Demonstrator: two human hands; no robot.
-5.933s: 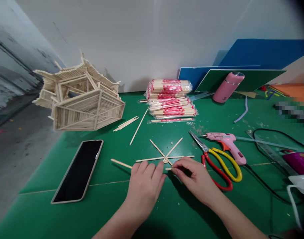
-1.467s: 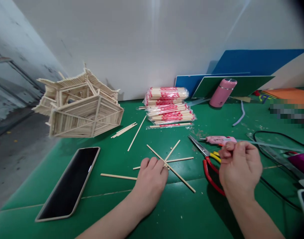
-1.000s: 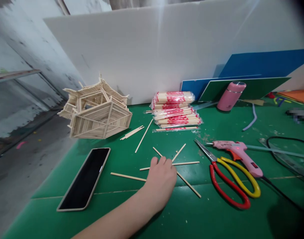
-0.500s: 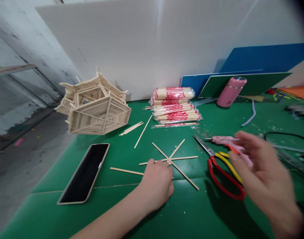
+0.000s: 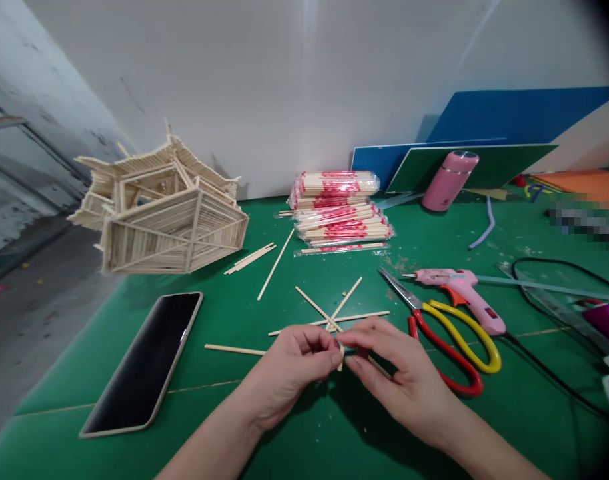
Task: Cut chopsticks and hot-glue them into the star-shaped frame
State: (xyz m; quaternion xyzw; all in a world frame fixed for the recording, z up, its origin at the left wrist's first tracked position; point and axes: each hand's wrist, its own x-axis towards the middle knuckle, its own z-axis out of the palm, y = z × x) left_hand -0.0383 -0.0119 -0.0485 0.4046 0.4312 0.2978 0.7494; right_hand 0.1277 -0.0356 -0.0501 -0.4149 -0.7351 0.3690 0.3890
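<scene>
My left hand is closed in a pinch, with a short piece of wooden stick upright at its fingertips. Curled in from the other side, my right hand meets the same piece with thumb and forefinger; the exact contact is partly hidden. Just beyond both hands, crossed wooden sticks lie in a star shape on the green table, their near parts covered by my fingers. Another long stick reaches out left from behind my left hand. Scissors with red and yellow handles lie right of my right hand, beside a pink glue gun.
A stick-built model stands at the table's left edge, with a phone in front. Wrapped chopstick bundles and loose sticks lie farther back. A pink flask stands by leaning boards. The glue gun's cord runs right.
My right hand has moved left from over the glue gun and scissors to meet my left hand. My left hand has turned and lifted, bringing the short stick piece into sight. The view has shifted slightly.
</scene>
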